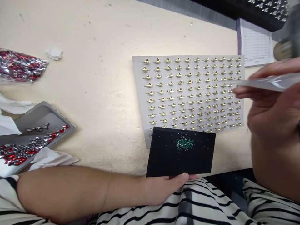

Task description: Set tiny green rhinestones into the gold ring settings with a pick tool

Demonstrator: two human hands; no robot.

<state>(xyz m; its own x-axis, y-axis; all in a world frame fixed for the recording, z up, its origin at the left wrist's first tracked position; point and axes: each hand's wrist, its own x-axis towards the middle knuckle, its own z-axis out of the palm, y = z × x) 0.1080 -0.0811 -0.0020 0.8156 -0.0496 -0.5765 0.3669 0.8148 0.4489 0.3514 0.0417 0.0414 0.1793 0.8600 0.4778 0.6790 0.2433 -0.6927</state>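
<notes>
My left hand (pixel 168 187) grips the lower edge of a black card (pixel 161 159), which holds a small heap of tiny green rhinestones (pixel 185 144). The card overlaps the bottom of a grey sheet (pixel 138 81) set with rows of several small gold pointed metal settings (pixel 187 90). My right hand (pixel 269 106) hovers at the right, pinching a slim translucent grey pointed stick (pixel 264 82). The stick's tip reaches just over the sheet's right side, apart from the settings as far as I can see.
A grey metal tray (pixel 50 117) at the left holds red and silver stones, with white tissue (pixel 52 157) beside it. A foil bag of red stones (pixel 21 66) lies further back. A printed paper form (pixel 256 43) sits at the cream table's (pixel 93 37) far edge.
</notes>
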